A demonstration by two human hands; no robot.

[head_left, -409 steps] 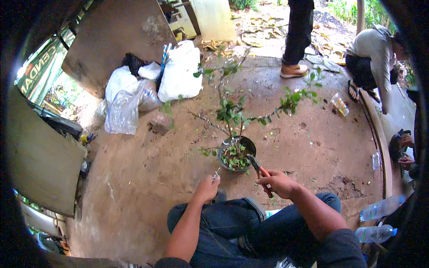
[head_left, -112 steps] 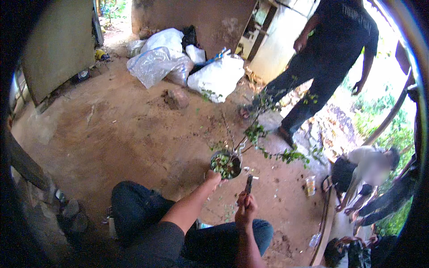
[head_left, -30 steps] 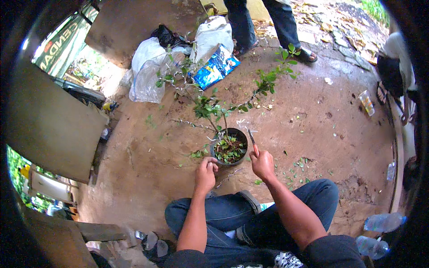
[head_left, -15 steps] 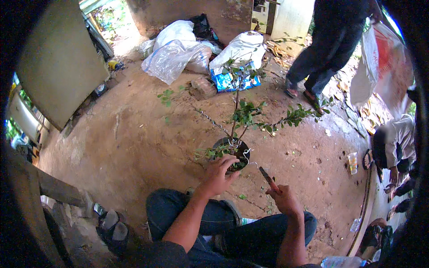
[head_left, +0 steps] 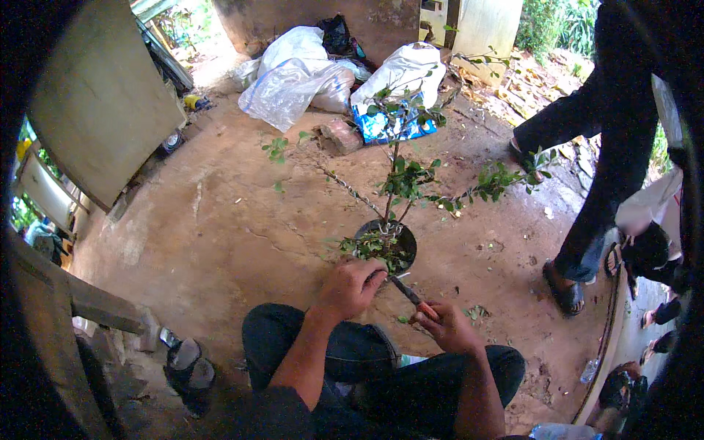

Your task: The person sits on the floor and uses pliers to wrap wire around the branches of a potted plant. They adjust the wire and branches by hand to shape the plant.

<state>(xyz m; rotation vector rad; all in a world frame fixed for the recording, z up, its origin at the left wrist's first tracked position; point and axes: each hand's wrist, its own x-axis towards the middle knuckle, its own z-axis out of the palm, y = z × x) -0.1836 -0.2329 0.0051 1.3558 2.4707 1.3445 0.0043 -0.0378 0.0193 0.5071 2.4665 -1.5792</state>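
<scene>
A small potted tree (head_left: 392, 180) stands before me, pale wire coiled around its branches (head_left: 350, 189). Its black pot (head_left: 408, 249) holds leaves and soil. My left hand (head_left: 350, 287) is at the pot's near rim, thumb and fingers pinched together; what lies between them is hidden. In my right hand (head_left: 453, 328) is a pair of pliers (head_left: 414, 297) with orange handles and dark jaws. The jaws point up and left, close beside my left fingertips. A short pale bit, perhaps wire, shows by the jaws.
White sacks (head_left: 403, 73), a clear plastic bag (head_left: 279, 95), a blue packet (head_left: 392, 125) and a stone (head_left: 339, 137) lie beyond the tree. A person's legs (head_left: 612, 169) pass at the right. A board (head_left: 103, 110) leans at the left; sandals (head_left: 189, 370) lie below it.
My left fingers have closed into a pinch. The pliers have come left to them, and the looped wire by the pot no longer shows. The walking person has moved nearer on the right.
</scene>
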